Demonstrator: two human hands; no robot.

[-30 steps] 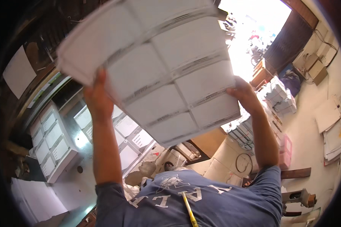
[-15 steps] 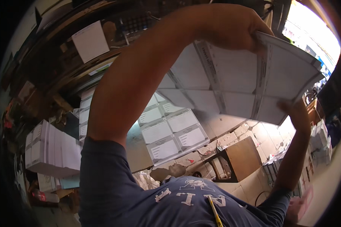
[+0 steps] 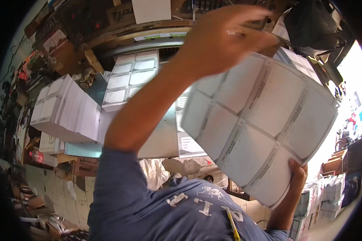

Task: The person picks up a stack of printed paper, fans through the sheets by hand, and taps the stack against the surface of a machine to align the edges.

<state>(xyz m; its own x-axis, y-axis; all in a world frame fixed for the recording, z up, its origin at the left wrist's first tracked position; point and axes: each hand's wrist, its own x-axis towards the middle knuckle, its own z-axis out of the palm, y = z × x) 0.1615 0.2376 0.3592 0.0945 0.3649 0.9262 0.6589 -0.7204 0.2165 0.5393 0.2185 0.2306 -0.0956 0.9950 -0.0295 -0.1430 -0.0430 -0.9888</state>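
Note:
A large printed sheet (image 3: 277, 100), pale grey-white with rows of boxes and dark bands, is tilted up in front of me; whether other sheets lie behind it I cannot tell. My right hand (image 3: 298, 176) grips its lower right edge, thumb on the front face. Above the sheet's upper left edge is my left hand (image 3: 229, 44), slightly blurred, fingers and thumb apart and holding nothing. Beyond my left forearm lies a stack of similar printed sheets (image 3: 124, 80). More printed sheets (image 3: 191, 146) show partly behind the raised one.
A tall paper stack (image 3: 74, 110) stands at the left of the metal worktop (image 3: 161, 138). A red-labelled bottle (image 3: 43, 158) lies below it. At the far right are a black plastic bag (image 3: 315, 28) and bundled stacks (image 3: 332, 197). A white paper (image 3: 151, 11) is at the back.
My left hand has let go of the sheet's upper edge and moved left. The sheet has turned and its lower end now hangs nearer me, in my right hand. The view has shifted.

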